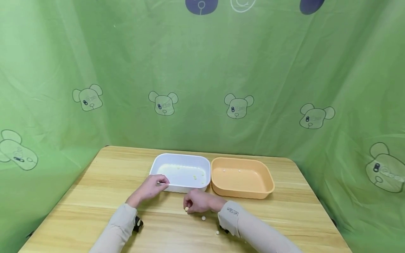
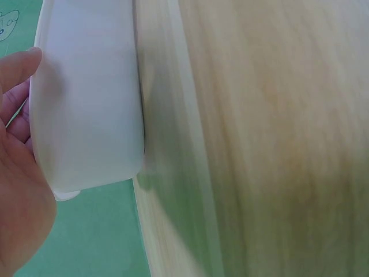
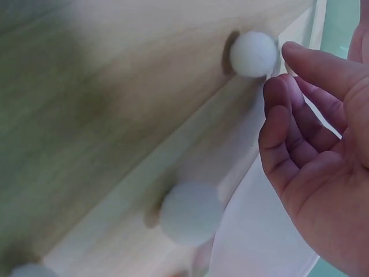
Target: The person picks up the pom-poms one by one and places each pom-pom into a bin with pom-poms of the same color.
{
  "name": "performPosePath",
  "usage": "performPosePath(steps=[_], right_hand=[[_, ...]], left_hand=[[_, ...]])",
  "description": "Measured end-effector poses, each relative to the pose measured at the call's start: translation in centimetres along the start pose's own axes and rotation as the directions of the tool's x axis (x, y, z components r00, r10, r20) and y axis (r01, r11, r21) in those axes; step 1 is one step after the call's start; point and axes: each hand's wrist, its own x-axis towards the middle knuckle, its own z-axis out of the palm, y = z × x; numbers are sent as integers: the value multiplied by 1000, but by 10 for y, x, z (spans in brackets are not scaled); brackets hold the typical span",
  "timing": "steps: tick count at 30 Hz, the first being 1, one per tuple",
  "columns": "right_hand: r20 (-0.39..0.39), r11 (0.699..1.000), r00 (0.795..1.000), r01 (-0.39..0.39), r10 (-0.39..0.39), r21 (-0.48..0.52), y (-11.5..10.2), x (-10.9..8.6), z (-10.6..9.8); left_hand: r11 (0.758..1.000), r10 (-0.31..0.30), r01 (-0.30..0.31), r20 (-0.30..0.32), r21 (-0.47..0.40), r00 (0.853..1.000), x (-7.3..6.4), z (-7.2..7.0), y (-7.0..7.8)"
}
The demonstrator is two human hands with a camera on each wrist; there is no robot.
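My left hand [image 1: 152,187] grips the near left part of the white bin's rim, thumb at the rim in the left wrist view and fingers behind it. The white bin [image 2: 92,104] holds several small yellowish balls [image 1: 194,177]. My right hand [image 1: 199,201] is low over the table, in front of this bin, with its fingers bent. A small pale yellow ball [image 3: 253,53] lies right at its thumb tip and fingertips; I cannot tell whether they pinch it. Another white ball [image 1: 203,218] rests on the wood nearby, and a further ball [image 1: 217,232] is beside the right sleeve.
An orange bin [image 1: 243,193] stands close against the white bin's right side, with two small white balls [image 1: 239,170] inside. Both bins are toward the back of the wooden table [image 1: 104,182]. A green curtain [image 1: 196,130] with bear prints hangs behind and at both sides.
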Motion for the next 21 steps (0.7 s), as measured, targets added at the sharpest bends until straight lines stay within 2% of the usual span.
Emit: performPosePath(steps=[4, 16, 21], right_hand=[[-3, 1000, 1000, -17, 17, 6, -1, -2, -2], [-15, 999, 1000, 21, -21, 33, -6, -11, -9], [-19, 998, 1000, -2, 3, 57, -11, -17, -14]], left_hand=[[1000, 3, -3, 2, 3, 1000, 0, 0, 0], [1000, 20, -20, -3, 5, 1000, 0, -1, 0], [1000, 16, -16, 5, 4, 1000, 0, 0, 0]])
